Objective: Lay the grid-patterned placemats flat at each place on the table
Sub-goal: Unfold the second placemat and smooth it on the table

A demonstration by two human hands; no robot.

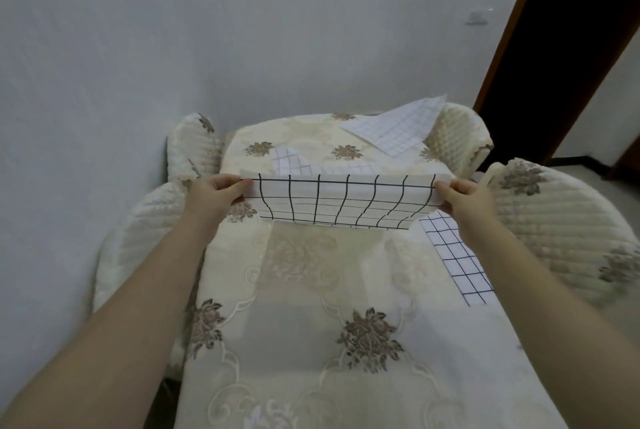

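White placemat (341, 200) hangs between left hand (216, 191) and right hand (465, 195), each pinching one short end; its long axis runs left-right at frame centre, above the table (311, 342).

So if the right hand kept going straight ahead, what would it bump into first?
Probably the quilted chair back beyond the table's far right corner. The right hand points forward and slightly inward, holding the placemat; depth is unclear.

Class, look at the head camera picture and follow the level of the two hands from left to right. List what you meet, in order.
left chair back → left hand → held placemat → right hand → right chair back
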